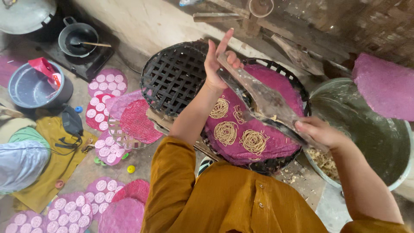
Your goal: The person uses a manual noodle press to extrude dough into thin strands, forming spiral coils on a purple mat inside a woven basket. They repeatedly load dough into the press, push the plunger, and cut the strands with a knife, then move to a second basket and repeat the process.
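My left hand (217,60) grips the far handle of a long metal noodle press (263,101), fingers partly lifted. My right hand (317,131) is shut on the near handle of the same press. The press hangs slanted over a round pink woven mat (276,86) that lies in a black lattice basket (302,92). Several coils of pale yellow noodle strands (226,131) lie on the mat below the press. I wear a mustard-coloured shirt.
An empty black lattice tray (172,75) leans behind my left arm. A large metal pot (371,129) with dough bits stands at right, a pink mat (384,84) over it. Pink mats with white discs (105,84) cover the floor at left. A grey basin (32,88) and black pan (77,36) stand far left.
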The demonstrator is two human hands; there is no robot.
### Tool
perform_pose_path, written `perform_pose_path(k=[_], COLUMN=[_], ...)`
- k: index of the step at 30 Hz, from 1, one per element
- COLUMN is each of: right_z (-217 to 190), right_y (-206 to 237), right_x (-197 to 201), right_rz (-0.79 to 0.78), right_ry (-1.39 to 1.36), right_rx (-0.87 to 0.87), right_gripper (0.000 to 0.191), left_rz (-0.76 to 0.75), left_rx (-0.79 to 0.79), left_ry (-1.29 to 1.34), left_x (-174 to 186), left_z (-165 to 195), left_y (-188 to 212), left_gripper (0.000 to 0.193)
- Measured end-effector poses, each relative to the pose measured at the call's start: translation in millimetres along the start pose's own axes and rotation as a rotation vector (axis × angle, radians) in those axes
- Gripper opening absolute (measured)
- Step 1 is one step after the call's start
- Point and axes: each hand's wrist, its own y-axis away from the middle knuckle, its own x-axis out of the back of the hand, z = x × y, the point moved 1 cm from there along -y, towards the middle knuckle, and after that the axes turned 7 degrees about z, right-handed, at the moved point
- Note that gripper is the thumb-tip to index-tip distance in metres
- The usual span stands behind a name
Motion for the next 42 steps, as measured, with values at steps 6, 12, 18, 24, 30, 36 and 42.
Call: perform_pose_path(k=[6,12,18,24,30,36,42], right_z=[-14,-6,-25,-10,33,43,31], right_y=[-12,5,-11,-18,1,18,60], right_x=[1,-7,9,-20,-23,-1,15], right_rz=[0.042,0.034,0.105,0.079,0.023,0.071,0.049], right_ry=[0.032,0.006,0.111,0.182,0.012,0.061,-0.252], right_rx=[0.010,0.032,0.102,0.011,0.035,0.045,0.016], right_gripper=[0.050,0.051,0.056,0.056,0.059,0.065,0.069], left_rz=[-0.096,-0.014,-0.008,0.038,0.117,0.117,0.091], left_rx=[-0.109,-0.051,-0.087,-0.104,-0.028,0.065,0.140], left_ry=[-0.018,-0.081,-0.024,-0.089,-0.051,-0.036,-0.018], left_x=[-20,-26,-32,-32,-5,-17,-63], left_z=[22,14,18,37,-7,-34,-49], left_y=[-15,13,-7,10,27,1,-23], left_gripper=[0.086,0.085,0.083,0.086,0.084,0.083,0.085])
